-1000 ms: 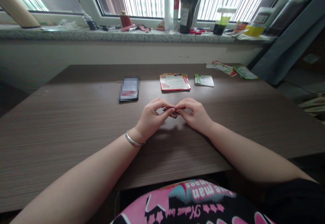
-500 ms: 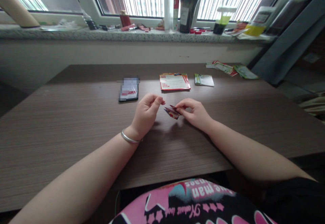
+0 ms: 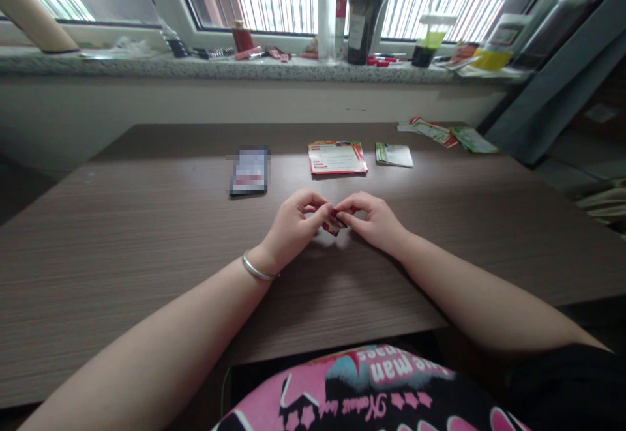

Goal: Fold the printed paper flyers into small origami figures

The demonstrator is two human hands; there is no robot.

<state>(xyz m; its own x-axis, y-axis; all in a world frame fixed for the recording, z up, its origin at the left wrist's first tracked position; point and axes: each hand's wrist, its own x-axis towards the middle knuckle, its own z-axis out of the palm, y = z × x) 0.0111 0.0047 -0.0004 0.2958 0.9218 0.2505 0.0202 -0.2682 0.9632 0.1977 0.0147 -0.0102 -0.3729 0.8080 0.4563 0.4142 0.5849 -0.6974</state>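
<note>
A small folded piece of red printed paper [image 3: 334,224] is pinched between both my hands just above the brown wooden table [image 3: 147,235]. My left hand [image 3: 293,229], with a silver bangle on its wrist, grips the paper's left side with curled fingers. From the right, my right hand [image 3: 374,219] holds the paper with thumb and forefinger. Most of the paper is hidden by my fingertips.
A black phone [image 3: 249,171] lies beyond my left hand. A red and white leaflet [image 3: 336,157] and a green and white card [image 3: 394,154] lie further back, with more leaflets [image 3: 447,135] at the far right. Bottles and cups line the stone windowsill [image 3: 220,69].
Half a second ago my left hand had let go and drawn off to the left while the right held the paper alone. Now the left hand is back, pinching the paper again.
</note>
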